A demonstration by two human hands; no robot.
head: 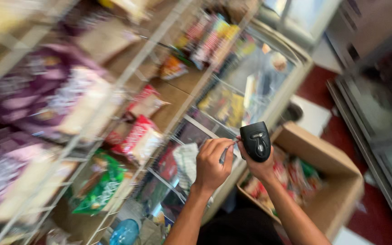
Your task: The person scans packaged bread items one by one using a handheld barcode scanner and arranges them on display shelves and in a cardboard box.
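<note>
Head view is motion-blurred and tilted, so fine detail is limited. Right hand [260, 165] is raised in front of the body with its fingers closed around the grip of a black handheld scanner [256, 140], whose rounded head stands upright above the hand. Left hand [212, 163] sits just beside the scanner, on its left, with the fingers curled and the fingertips [227, 144] pinched together on something small and pale at the scanner's side; what that item is cannot be told through the blur. Both forearms rise from the bottom edge of the frame. Below and to the right of the hands stands an open cardboard box [341, 181] holding colourful packets. To the left runs a wire rack [114, 90] stocked with snack bags: purple bags [37, 95] at the far left, a green bag [100, 181] lower down, and red-and-white packets [139, 138] near the middle. Behind the hands is a glass-topped chest cabinet [291, 72] with more packaged goods visible inside. Floor at the right shows dark red and white tiles [316, 97].
</note>
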